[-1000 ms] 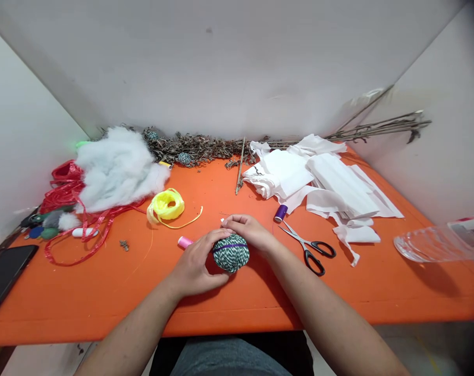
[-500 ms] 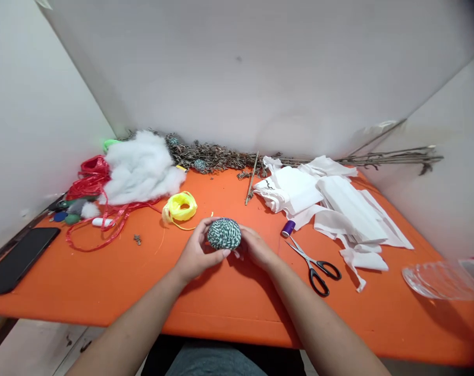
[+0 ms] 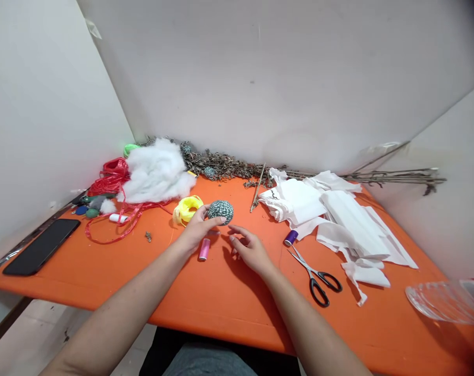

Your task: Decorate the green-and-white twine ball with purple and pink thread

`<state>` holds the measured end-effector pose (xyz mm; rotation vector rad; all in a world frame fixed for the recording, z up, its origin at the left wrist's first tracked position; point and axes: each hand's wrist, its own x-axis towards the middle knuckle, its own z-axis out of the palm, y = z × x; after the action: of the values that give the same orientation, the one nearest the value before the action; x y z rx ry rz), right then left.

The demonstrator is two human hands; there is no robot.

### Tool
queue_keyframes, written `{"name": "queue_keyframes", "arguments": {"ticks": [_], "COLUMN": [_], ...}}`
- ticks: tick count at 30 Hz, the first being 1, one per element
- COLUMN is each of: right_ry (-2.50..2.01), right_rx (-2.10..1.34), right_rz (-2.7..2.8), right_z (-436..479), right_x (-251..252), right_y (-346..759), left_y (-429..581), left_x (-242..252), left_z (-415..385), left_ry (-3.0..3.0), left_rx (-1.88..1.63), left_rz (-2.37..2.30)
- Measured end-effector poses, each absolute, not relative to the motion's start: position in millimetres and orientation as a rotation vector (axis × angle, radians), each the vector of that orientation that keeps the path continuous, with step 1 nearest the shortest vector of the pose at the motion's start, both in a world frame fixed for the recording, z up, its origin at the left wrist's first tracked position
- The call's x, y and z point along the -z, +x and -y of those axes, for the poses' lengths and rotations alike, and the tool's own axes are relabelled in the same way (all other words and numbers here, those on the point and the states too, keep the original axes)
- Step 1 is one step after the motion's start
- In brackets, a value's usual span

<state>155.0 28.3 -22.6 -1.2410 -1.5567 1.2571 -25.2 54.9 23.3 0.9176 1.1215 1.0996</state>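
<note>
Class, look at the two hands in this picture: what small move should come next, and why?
Probably the right hand should reach up and steady the green-and-white yarn ball. Only the left hand clearly grips the ball, while the right hand is close by, its fingers loosely curled with nothing visible between them.

Left hand (image 3: 200,228) holding green-white yarn ball (image 3: 220,211).

Craft wkspace, orange tbl (image 3: 213,297) w/ scissors (image 3: 309,269), purple thread spool (image 3: 291,238), white fluff (image 3: 156,172)
</note>
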Motion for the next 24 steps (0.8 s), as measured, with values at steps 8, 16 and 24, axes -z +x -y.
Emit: {"name": "queue_keyframes", "arguments": {"ticks": [8,16,24], "right_ry": [-1.838,-1.557,-1.294], "right_rx": [-0.403,-0.287,0.148], "right_rz": [2.437,2.763,3.08], "right_z": [8.7,8.4,-18.7], "right_x": [-15.3,-25.8,-42.9], "right_y": [91.4,109.2,234.4], "left_y": [-28.1,-33.9,-28.4], "left_x": [-38.7,-64.3,-52.8], "left_z": [-61.5,-56.8,-44.4], "left_ry": [0.986,1.023,1.051], "left_rx": [-1.117,-1.11,-1.046], "left_rz": [-1.123,-1.137,-1.094]}}
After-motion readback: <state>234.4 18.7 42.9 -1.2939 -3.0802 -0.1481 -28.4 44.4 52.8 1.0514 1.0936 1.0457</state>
